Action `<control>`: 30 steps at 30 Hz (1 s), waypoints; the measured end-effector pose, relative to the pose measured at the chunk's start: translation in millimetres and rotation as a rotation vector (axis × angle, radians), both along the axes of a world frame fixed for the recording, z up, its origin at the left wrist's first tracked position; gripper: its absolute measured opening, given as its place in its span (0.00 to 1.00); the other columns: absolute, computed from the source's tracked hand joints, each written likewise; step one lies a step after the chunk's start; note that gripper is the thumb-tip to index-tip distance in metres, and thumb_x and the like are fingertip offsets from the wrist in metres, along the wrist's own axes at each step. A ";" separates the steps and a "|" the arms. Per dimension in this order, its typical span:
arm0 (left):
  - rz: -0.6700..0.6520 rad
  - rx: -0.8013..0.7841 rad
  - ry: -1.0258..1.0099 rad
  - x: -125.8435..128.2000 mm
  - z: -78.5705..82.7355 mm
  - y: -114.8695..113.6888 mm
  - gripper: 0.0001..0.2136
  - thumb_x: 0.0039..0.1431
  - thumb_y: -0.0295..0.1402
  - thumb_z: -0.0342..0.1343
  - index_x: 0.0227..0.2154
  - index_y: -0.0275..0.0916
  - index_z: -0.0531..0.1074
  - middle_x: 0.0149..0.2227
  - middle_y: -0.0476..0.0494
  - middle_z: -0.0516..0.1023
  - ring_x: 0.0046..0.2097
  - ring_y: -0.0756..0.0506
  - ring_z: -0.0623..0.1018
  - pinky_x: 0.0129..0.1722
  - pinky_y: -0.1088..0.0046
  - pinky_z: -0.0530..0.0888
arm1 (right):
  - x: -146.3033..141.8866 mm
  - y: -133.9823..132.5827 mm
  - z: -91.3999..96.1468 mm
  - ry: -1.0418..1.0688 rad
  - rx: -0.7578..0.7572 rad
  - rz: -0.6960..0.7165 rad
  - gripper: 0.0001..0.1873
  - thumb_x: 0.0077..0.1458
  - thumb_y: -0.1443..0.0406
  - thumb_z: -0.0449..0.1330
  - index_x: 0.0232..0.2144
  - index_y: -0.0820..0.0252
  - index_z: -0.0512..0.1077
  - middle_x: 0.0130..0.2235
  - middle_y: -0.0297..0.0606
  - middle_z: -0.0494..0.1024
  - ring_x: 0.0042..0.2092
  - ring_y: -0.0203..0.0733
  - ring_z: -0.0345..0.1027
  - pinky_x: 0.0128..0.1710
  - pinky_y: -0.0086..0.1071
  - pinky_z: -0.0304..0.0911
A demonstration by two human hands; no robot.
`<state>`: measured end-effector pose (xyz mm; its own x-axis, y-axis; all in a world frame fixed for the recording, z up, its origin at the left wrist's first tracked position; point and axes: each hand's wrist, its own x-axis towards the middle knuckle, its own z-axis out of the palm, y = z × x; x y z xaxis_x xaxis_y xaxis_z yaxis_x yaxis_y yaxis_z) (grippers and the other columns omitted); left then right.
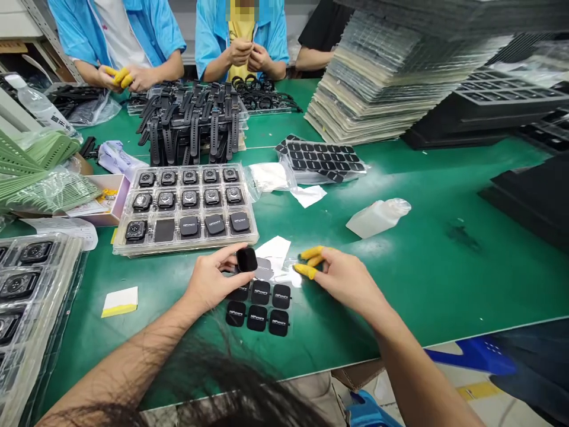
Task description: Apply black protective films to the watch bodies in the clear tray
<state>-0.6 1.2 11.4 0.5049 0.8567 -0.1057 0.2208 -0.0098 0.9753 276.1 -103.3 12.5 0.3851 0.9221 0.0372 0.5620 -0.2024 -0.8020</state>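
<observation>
My left hand (213,276) pinches a black square watch body (246,260) by its sides, with its glossy screen facing up. Just right of it shows a grey square film (264,268) with pale lettering. Below lies a clear sheet of black square screen films (257,318) in rows, marked "HiFuture". My right hand (331,270) wears yellow finger cots; its thumb and fingertips are apart, beside a shiny clear piece (291,271) and white paper (273,252). Beyond my hands, a clear plastic tray (186,242) carries several watch bodies, some covered by black films.
A white bottle (376,217) lies at the right. Packed black squares (322,159), a pile of watch straps (195,121) and a tall stack of trays (377,77) stand farther back. Another watch tray (53,284) is at left. Co-workers' hands (249,54) work across the table.
</observation>
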 end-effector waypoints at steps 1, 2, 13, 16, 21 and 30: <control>-0.006 0.005 0.004 -0.2 0.6 0.1 0.26 0.51 0.35 0.74 0.56 0.42 0.83 0.39 0.43 0.90 0.42 0.39 0.88 0.51 0.58 0.86 | 3.6 -0.5 -4.0 -0.158 -0.003 -0.054 0.11 0.57 0.53 0.72 0.32 0.53 0.82 0.37 0.43 0.83 0.31 0.46 0.72 0.28 0.39 0.64; -0.014 0.007 0.007 -0.5 1.2 0.2 0.26 0.51 0.35 0.74 0.55 0.42 0.84 0.39 0.44 0.90 0.42 0.40 0.88 0.51 0.59 0.86 | 3.1 2.1 -6.8 -0.269 -0.001 -0.072 0.10 0.60 0.54 0.69 0.35 0.53 0.83 0.41 0.45 0.84 0.35 0.49 0.74 0.32 0.41 0.67; -0.057 -0.025 0.006 -1.1 -0.5 -1.7 0.26 0.49 0.34 0.73 0.53 0.38 0.84 0.38 0.43 0.89 0.39 0.41 0.87 0.48 0.63 0.84 | -31.8 68.9 26.9 -0.458 0.080 0.207 0.05 0.64 0.65 0.69 0.41 0.56 0.86 0.39 0.44 0.84 0.43 0.51 0.75 0.42 0.42 0.68; -0.037 -0.029 -0.014 -0.7 -4.9 -0.7 0.27 0.48 0.35 0.74 0.55 0.38 0.84 0.36 0.45 0.89 0.37 0.42 0.86 0.46 0.64 0.84 | -40.1 55.3 29.1 -0.398 0.292 0.500 0.08 0.67 0.64 0.65 0.43 0.53 0.86 0.41 0.44 0.84 0.42 0.49 0.74 0.40 0.41 0.70; -0.075 0.002 -0.005 -2.0 -7.4 -0.1 0.26 0.47 0.31 0.73 0.53 0.39 0.85 0.39 0.45 0.89 0.38 0.43 0.86 0.45 0.65 0.84 | -67.2 52.4 11.9 -0.276 0.362 0.643 0.10 0.69 0.65 0.62 0.42 0.54 0.85 0.39 0.42 0.82 0.41 0.47 0.76 0.40 0.38 0.72; -0.050 -0.027 -0.013 0.6 -8.0 0.1 0.26 0.49 0.33 0.73 0.54 0.38 0.85 0.42 0.44 0.90 0.41 0.42 0.86 0.47 0.65 0.84 | -68.6 55.2 2.4 -0.098 0.357 0.455 0.09 0.67 0.58 0.65 0.36 0.52 0.82 0.35 0.39 0.81 0.37 0.45 0.75 0.38 0.38 0.71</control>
<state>0.1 1.3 3.4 0.5488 0.8271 -0.1215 0.2078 0.0058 0.9781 207.5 -48.0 14.9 -0.0672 0.9176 0.3918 0.6039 0.3500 -0.7162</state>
